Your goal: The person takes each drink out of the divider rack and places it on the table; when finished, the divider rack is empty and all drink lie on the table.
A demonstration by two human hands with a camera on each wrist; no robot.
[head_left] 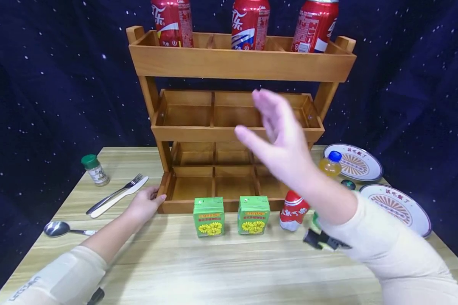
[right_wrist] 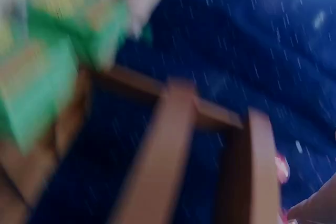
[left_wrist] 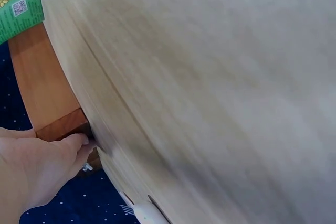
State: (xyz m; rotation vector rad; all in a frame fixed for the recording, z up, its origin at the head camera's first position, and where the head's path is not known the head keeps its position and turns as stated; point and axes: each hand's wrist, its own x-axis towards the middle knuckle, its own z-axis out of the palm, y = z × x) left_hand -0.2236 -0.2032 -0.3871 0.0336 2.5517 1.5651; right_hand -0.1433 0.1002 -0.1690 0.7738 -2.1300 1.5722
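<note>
Wooden rack (head_left: 210, 134), centre frame: your left hand (head_left: 146, 204) grips its lower-left corner, your right hand (head_left: 284, 146) hovers right of centre, fingers wide and empty; apparently a steady-and-reach step, any grasp calling for narrower fingers.

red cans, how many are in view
3, in a row along the top of the rack: a left can, a middle can and a right can. Others could be hidden behind the right arm.
</note>
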